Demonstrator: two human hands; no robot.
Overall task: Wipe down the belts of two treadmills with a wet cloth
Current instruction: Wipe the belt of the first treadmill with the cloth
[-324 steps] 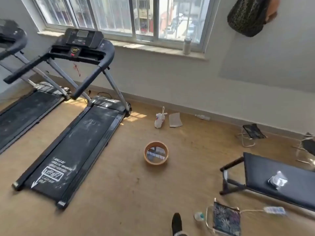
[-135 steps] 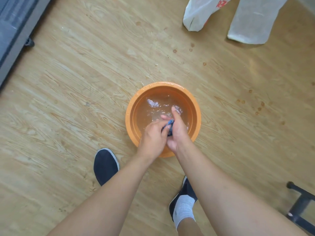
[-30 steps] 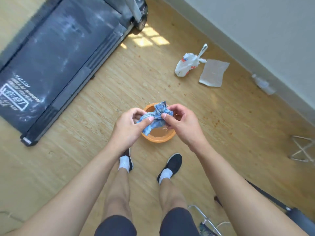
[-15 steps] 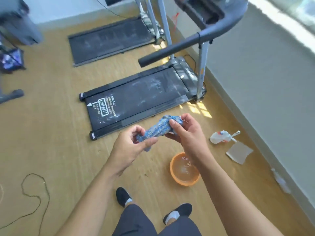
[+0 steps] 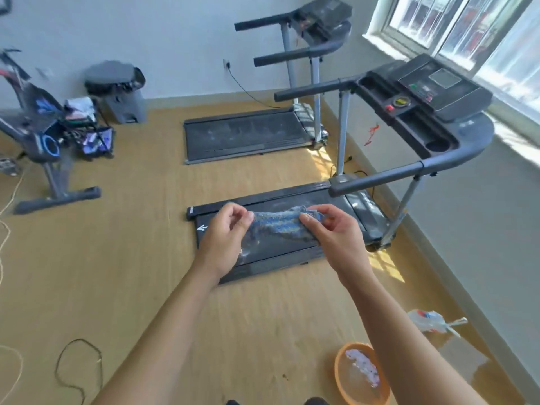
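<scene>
Both hands, left hand and right hand, pinch the wet cloth stretched between their fingers. Past them, the near belt and far belt look dusty. No wiping yet.

Basin on floor, right of near treadmill; second treadmill behind.

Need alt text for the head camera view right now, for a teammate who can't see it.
Both hands, left and right, stretch a blue cloth between them above the near treadmill, whose dark belt looks dusty. A second treadmill stands beyond it, and an orange basin sits on the floor at lower right.
</scene>
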